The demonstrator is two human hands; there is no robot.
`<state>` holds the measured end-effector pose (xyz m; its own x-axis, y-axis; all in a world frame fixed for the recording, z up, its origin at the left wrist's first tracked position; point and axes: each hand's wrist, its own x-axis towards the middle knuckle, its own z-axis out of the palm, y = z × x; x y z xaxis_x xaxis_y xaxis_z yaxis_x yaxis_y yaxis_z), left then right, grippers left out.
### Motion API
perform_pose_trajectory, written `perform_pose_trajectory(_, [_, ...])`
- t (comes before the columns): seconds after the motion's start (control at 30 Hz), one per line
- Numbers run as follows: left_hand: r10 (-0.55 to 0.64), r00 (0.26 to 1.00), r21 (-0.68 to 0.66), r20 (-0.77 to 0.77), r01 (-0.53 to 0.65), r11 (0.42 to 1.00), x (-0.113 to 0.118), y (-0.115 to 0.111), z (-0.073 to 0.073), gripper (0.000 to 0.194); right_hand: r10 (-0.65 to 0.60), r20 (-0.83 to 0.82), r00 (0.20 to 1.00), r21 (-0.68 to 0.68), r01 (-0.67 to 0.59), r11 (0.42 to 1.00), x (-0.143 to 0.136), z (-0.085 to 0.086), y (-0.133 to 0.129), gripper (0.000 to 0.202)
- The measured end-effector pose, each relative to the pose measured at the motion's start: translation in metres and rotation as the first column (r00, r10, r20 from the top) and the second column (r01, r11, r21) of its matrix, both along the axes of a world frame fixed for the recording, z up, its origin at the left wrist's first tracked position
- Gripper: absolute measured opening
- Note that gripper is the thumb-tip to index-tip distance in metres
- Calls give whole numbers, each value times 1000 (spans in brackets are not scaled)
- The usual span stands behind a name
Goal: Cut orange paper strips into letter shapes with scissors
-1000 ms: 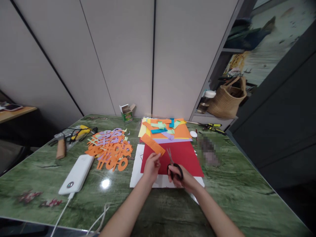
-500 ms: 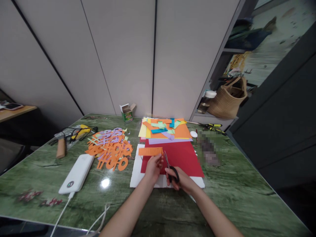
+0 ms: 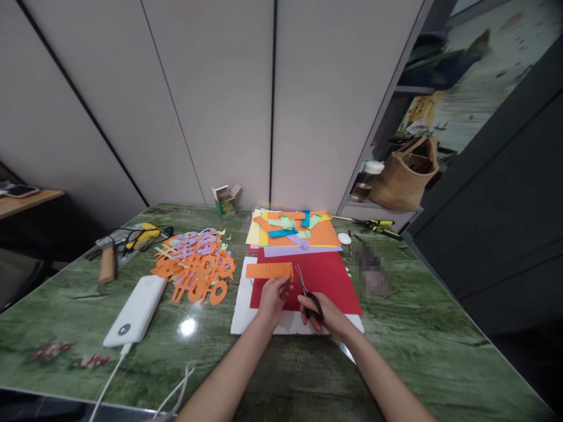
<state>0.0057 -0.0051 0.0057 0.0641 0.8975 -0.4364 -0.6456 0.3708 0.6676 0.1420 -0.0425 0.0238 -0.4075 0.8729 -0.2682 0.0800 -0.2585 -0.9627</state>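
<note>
An orange paper strip (image 3: pixel 267 271) with several thin lines across it is pinched at its right end by my left hand (image 3: pixel 275 295). My right hand (image 3: pixel 321 310) has its fingers in the black handles of the scissors (image 3: pixel 313 303). The scissors' blades point up and away, slightly parted, just right of the strip and not touching it. Beneath both hands lies a red sheet (image 3: pixel 332 278) on a white sheet (image 3: pixel 241 310). Behind them, folded strips in several colours rest on an orange sheet (image 3: pixel 325 234).
Orange and purple paper cutouts (image 3: pixel 206 264) are heaped at the left, near a white power bank (image 3: pixel 137 310) with a cable. A yellow tool (image 3: pixel 147 234) lies farther left. A small green box (image 3: pixel 226 205) stands by the wall; black-yellow pliers (image 3: pixel 380 228) lie at the back right.
My right hand has moved the scissors a little to the right, away from the strip's end. My left hand still holds the strip in nearly the same place.
</note>
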Motion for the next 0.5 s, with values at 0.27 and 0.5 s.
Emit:
perform_pose_trajectory(0.27, [16,998,102,-63,-10,995,2,-2,1,22,49,41,998,-40,-47,998,-1,2,-1,41])
perform_pose_trajectory(0.5, [31,992,136,-120,-14,991,4,-1,-1,24,32,45,998,-20,-31,999,-2,-1,0,43])
